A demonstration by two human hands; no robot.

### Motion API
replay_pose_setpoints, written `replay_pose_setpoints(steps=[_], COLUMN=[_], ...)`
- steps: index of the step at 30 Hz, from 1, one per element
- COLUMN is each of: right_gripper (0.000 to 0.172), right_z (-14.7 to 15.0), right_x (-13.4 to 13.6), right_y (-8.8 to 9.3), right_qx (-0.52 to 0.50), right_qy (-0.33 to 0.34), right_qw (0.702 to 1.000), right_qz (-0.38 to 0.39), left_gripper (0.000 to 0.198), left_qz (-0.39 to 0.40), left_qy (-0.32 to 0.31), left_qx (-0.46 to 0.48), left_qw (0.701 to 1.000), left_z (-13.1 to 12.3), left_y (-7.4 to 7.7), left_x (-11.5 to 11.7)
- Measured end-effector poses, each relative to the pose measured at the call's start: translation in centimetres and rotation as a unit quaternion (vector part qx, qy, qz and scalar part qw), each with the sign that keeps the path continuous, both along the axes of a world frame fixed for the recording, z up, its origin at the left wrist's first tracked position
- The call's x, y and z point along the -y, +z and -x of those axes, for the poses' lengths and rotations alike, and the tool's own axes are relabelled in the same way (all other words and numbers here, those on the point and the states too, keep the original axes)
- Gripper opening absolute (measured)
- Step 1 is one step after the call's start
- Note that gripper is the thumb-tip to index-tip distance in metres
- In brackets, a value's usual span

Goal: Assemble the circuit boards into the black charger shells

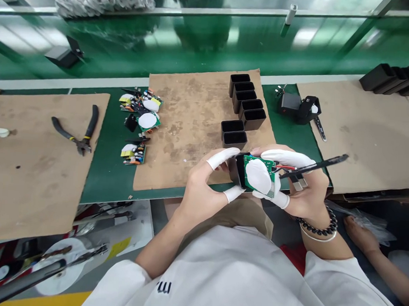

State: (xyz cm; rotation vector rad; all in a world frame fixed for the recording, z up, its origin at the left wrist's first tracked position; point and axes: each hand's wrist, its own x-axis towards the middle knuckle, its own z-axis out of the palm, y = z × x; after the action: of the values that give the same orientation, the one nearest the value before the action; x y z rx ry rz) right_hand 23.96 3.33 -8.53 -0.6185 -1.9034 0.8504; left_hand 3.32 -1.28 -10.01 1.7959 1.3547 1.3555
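My left hand [211,183], with white finger cots on thumb and finger, grips a black plastic housing [238,170] from its left side. In my right hand [303,182], also wearing finger cots, is a green circuit board [276,164] with a round white pad on its face. The board's left edge meets the housing's opening; how deep it sits inside I cannot tell. A black cable [323,164] and red wire trail from the board to the right, past metal prongs [299,183]. Several open black housings [235,139] stand on the cardboard just beyond my hands.
Several circuit boards [134,153] lie left of the cardboard sheet [185,133]. Pliers [82,141] rest on the left cardboard. To the right are black housings with a plug [290,105], tweezers [320,128] and a housing row [385,80]. Another person's arm [369,237] is at lower right.
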Motion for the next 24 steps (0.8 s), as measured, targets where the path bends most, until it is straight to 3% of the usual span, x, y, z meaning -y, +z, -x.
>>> replay_pose_setpoints(steps=[6, 14, 24], right_gripper=[0.059, 0.052, 0.050], right_z=[0.0, 0.4, 0.3], right_x=[-0.9, -0.6, -0.2], right_y=[-0.8, 0.7, 0.3], right_qx=[0.014, 0.037, 0.046], right_qy=[0.017, -0.008, -0.012], right_qw=[0.995, 0.996, 0.998], right_qz=[-0.100, -0.086, -0.039], left_gripper=[0.056, 0.057, 0.060], left_qz=[-0.004, -0.024, -0.021], left_qy=[-0.015, -0.019, -0.034], left_qx=[0.019, 0.030, 0.064], left_qw=[1.000, 0.999, 0.997], left_z=[-0.2, 0.0, -0.1], left_y=[-0.2, -0.4, -0.6], left_x=[0.0, -0.1, -0.3])
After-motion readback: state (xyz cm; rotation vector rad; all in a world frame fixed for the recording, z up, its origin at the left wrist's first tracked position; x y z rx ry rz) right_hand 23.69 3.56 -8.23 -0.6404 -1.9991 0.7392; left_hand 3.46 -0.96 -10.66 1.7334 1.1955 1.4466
